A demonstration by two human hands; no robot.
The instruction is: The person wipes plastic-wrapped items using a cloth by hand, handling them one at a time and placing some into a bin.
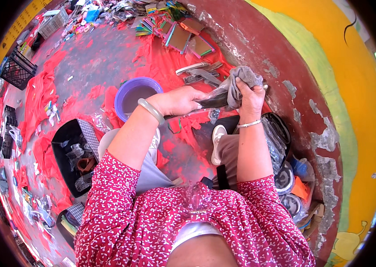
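My left hand [180,100], with a pale bangle at the wrist, is closed on one end of a dark, flat, strap-like item [214,100]; its exact kind is not clear. A bunched grey cloth [246,75] is gripped in my right hand [251,97], pressed around the other end of that item. Something shiny like clear plastic shows along it. Below and left of my hands stands a purple basin [119,100] with murky liquid in it. Several strap-like pieces [203,73] lie on the red sheeting just beyond.
Black bins [59,149] with bagged items stand at my left. A black crate [17,71] and a grey basket [53,22] are farther off. Notebooks [179,38] and loose goods pile up ahead. At my right, bagged goods [292,187] line a peeling wall [325,147].
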